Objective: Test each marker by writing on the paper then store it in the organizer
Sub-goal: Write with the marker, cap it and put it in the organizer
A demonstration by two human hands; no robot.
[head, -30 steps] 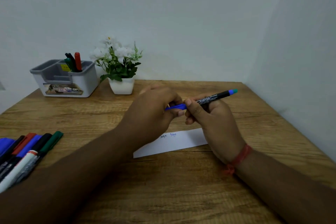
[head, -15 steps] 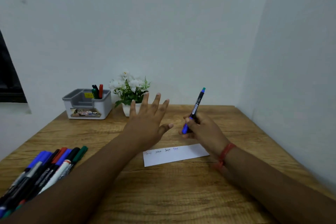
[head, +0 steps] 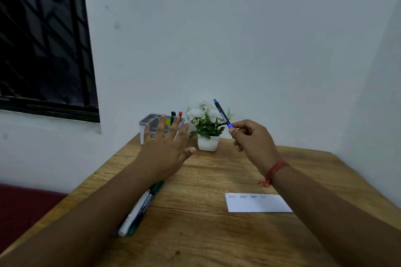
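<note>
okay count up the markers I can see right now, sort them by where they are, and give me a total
Held in the right hand: 1, the blue-and-black marker.
Standing in the grey plastic organizer: 2, a green marker and a red marker.
Lying on the wooden table: at least 3; the left arm hides some.
Total: at least 6.

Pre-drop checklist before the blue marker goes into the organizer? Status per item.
1. Blue marker held: ok, right hand pinches its lower end.
2. Cap on: cannot tell, that end is hidden in the fingers.
3. Tested on paper: cannot tell; four scribbles show, colours too small.
4. Organizer has room: ok, two markers stand in it, trays open.
5. Path clear: not ok, left hand spread in front of organizer.
</note>
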